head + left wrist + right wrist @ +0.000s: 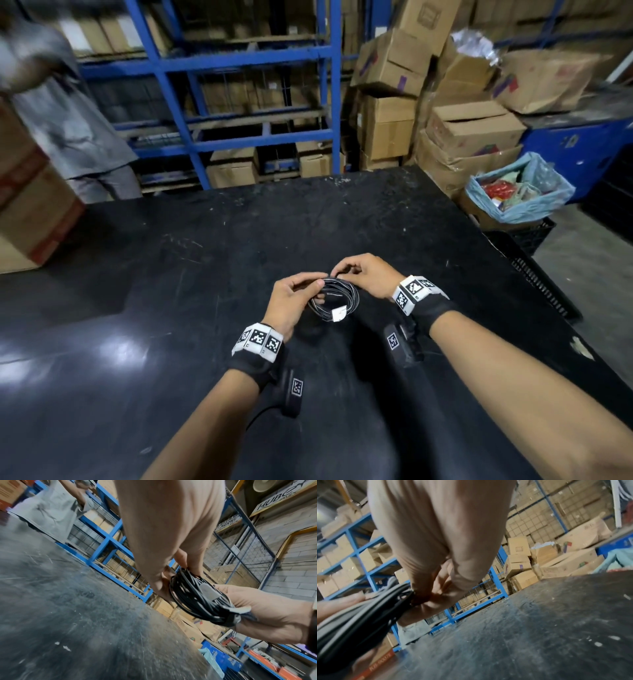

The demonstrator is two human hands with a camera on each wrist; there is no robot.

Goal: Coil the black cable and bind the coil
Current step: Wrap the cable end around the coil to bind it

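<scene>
The black cable (344, 297) is wound into a small round coil, held just above the black table (171, 308) in the middle of the head view. A white tag (339, 313) sits on its near side. My left hand (294, 301) grips the coil's left side, fingers curled through the loops. My right hand (363, 274) pinches the coil's far top edge. In the left wrist view the coil (197, 595) runs between both hands, with a grey strap (210, 592) across its strands. The right wrist view shows the coil (359, 609) blurred at the lower left, pinched by my fingertips (423, 597).
A person in a grey shirt (68, 113) stands at the table's far left beside a cardboard box (30, 212). Blue shelving (239, 102) with cartons runs behind. Stacked boxes (445, 120) and a lined bin (520, 192) stand at the far right.
</scene>
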